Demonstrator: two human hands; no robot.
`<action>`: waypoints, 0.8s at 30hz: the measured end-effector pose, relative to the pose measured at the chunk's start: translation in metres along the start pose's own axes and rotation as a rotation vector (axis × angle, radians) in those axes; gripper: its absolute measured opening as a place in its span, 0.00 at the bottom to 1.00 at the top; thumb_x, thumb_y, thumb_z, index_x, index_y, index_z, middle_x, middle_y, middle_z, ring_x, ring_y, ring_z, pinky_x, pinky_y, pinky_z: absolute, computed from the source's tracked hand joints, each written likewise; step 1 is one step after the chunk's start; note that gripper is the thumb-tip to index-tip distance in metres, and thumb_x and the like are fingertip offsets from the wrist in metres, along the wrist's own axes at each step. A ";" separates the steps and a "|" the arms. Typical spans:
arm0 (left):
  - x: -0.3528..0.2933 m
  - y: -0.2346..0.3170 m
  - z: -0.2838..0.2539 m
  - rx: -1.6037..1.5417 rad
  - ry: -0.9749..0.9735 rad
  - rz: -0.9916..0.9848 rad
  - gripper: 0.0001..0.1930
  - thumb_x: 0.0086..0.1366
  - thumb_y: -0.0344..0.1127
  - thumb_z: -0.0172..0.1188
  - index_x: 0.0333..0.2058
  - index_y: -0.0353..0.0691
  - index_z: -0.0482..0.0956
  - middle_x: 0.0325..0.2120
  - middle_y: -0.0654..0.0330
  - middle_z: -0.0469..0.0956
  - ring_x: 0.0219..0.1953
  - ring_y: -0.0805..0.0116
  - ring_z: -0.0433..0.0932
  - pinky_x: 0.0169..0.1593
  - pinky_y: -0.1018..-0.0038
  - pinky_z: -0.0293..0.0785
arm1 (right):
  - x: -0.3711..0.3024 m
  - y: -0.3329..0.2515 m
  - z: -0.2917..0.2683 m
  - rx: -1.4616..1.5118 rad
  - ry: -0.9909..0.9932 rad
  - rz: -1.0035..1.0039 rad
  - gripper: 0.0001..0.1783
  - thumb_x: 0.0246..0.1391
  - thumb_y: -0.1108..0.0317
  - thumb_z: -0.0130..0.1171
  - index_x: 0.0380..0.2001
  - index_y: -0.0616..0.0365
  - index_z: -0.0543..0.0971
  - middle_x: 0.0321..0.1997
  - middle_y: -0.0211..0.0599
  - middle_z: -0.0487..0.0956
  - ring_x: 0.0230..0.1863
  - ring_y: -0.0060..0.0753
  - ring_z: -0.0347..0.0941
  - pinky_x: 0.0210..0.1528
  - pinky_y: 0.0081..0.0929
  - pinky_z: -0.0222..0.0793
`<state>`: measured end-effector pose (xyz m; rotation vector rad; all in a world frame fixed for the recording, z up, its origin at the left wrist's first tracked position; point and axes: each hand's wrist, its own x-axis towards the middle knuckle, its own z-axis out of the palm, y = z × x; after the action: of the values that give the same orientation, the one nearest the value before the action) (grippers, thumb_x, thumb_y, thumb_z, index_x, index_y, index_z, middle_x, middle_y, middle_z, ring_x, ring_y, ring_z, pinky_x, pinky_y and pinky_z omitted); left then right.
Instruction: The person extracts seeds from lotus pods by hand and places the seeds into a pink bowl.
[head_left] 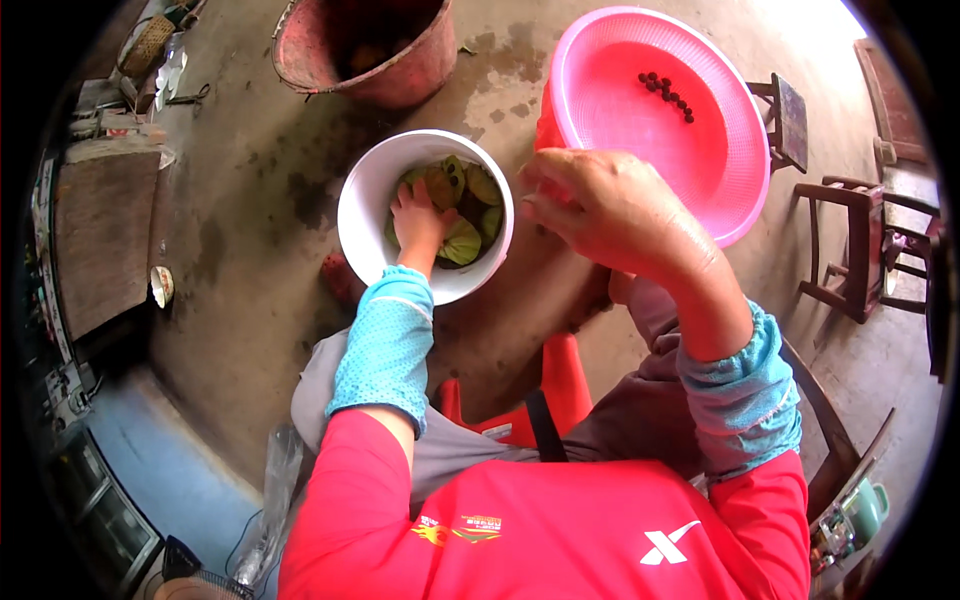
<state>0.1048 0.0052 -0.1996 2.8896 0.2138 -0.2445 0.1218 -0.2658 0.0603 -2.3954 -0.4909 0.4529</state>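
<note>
My left hand (418, 222) reaches down into a white bucket (362, 190), its fingers apart and resting on green pods (461, 242) that look like lotus seed pods. They are piled inside, several of them ribbed and rounded. Held higher and to the right, my right hand (610, 205) is closed, with thumb and fingers drawn together. What it may hold is hidden. Beyond it stands a wide pink plastic basin (735, 205) with a perforated wall. A small cluster of dark round seeds (667, 92) lies on its bottom.
A worn red bucket (415, 70) with dark contents stands beyond the white one. Wooden stools (850, 245) are on the right, one small stool (788, 122) beside the basin. A brown board-topped piece (105, 235) is at the left. Part of a red seat (565, 385) shows between my legs.
</note>
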 end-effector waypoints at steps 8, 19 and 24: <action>0.015 -0.037 -0.029 -1.050 -0.182 -0.324 0.24 0.54 0.42 0.51 0.49 0.42 0.74 0.44 0.53 0.76 0.43 0.60 0.75 0.48 0.69 0.71 | 0.006 0.000 -0.005 0.014 0.050 -0.029 0.17 0.54 0.54 0.57 0.37 0.56 0.81 0.31 0.41 0.82 0.36 0.50 0.78 0.40 0.44 0.73; -0.035 0.012 -0.162 -2.045 -0.551 -0.237 0.28 0.59 0.42 0.47 0.55 0.32 0.69 0.53 0.48 0.73 0.56 0.51 0.71 0.63 0.56 0.63 | 0.022 -0.013 0.011 0.044 0.098 0.020 0.20 0.53 0.53 0.57 0.40 0.57 0.80 0.37 0.48 0.81 0.44 0.50 0.77 0.46 0.41 0.72; -0.072 0.041 -0.217 -2.158 -0.621 -0.140 0.29 0.59 0.43 0.49 0.57 0.33 0.68 0.56 0.50 0.71 0.59 0.53 0.68 0.65 0.57 0.59 | 0.029 -0.015 0.019 0.411 0.105 -0.086 0.20 0.57 0.56 0.57 0.44 0.62 0.79 0.38 0.45 0.81 0.41 0.40 0.78 0.45 0.34 0.72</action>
<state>0.0735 0.0095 0.0307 0.6169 0.2680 -0.4632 0.1357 -0.2316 0.0501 -1.9836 -0.4071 0.3483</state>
